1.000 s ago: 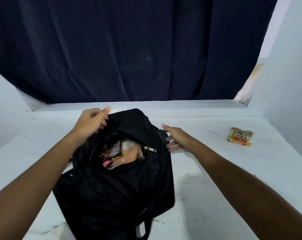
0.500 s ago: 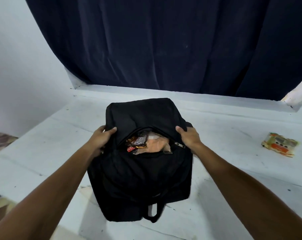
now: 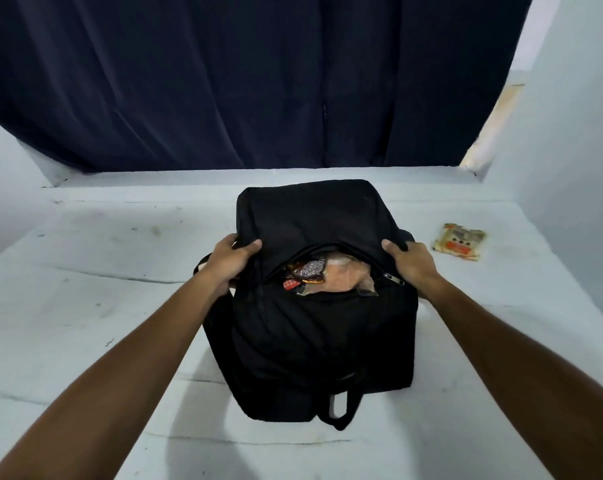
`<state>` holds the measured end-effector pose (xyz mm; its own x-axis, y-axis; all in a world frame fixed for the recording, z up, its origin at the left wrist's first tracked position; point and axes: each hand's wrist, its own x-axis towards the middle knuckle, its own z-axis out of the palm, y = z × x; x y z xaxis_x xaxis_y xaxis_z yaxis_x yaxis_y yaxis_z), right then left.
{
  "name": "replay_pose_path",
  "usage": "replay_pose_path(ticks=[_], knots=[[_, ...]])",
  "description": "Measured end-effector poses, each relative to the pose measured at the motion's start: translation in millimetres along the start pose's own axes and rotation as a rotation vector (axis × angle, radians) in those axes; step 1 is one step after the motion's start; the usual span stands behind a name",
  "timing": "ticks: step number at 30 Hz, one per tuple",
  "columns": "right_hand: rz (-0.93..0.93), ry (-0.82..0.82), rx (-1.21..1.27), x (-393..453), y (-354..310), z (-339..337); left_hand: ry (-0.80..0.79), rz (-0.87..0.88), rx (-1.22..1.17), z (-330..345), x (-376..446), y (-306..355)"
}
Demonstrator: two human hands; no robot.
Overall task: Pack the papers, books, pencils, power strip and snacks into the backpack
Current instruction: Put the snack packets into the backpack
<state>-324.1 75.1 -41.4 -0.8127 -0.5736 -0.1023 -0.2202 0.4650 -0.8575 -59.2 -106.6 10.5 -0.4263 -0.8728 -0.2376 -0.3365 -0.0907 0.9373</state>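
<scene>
Black backpack (image 3: 313, 306) standing mid-frame on the white table (image 3: 85, 306), top pocket unzipped and gaping toward the camera. Left hand (image 3: 229, 261) clamped on the left edge of the opening, thumb over the fabric and fingers (image 3: 248, 244) curled round it; right hand (image 3: 409, 263) gripping the right edge the same way, just above the zip pull (image 3: 393, 279). Held like this, apparently, to spread the mouth wide and steady the soft bag so it does not sag shut.

Inside the opening: snacks (image 3: 327, 275) — a dark patterned wrapper with red on the left, an orange packet in clear film on the right, crammed up to the rim. No papers, books, pencils or power strip visible; presumably deeper inside, though impossible to confirm.

One more snack packet (image 3: 459, 241) lying flat at right of frame, well apart from the bag — likely left for last. Judged nearly finished: that packet to fetch, then the zip to close. Pocket already full, so some pressing down probably needed first.

Dark curtain (image 3: 258, 81) hanging across the upper frame behind the table.
</scene>
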Motion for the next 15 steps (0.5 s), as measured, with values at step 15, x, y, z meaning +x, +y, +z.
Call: replay_pose_path(ticks=[15], knots=[[-0.116, 0.188, -0.607, 40, 17, -72, 0.009, 0.983, 0.868, 77, -83, 55]])
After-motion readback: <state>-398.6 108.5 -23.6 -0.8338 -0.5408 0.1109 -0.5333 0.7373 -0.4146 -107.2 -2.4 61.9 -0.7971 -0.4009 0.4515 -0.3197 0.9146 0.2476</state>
